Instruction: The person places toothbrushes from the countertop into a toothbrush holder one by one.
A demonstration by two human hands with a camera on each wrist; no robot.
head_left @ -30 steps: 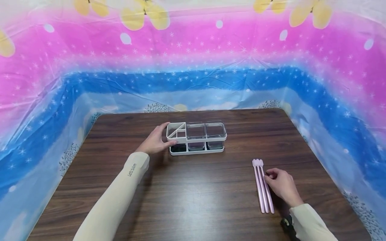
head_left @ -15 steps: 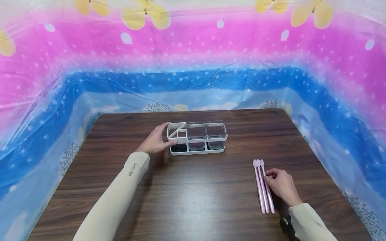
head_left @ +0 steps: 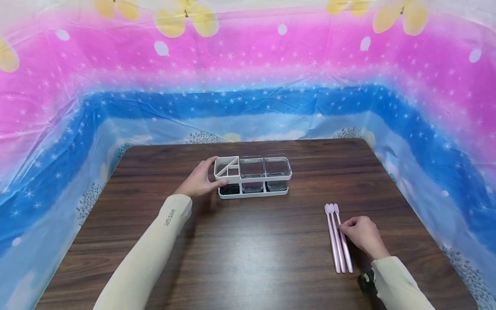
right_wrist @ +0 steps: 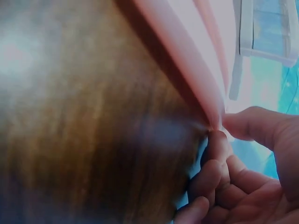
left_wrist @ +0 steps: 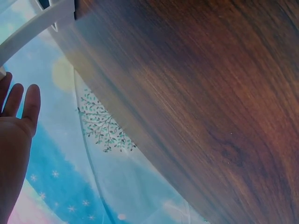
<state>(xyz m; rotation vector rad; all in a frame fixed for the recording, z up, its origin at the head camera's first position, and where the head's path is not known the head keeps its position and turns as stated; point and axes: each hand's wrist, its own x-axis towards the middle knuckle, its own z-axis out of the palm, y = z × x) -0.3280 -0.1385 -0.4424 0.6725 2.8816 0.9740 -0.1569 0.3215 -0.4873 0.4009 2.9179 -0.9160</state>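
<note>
Left hand, thumb spread from fingers, clasps the white rack near the far edge of the desk, while the right hand, fingertips together, pinches the rightmost pink stick toward the near right corner, seemingly a taking-hold step calling next for a clean lift.

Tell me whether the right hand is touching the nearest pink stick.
Touching. In the right wrist view, the right hand pinches the nearest pink stick between its fingers, with no gap showing.
</note>
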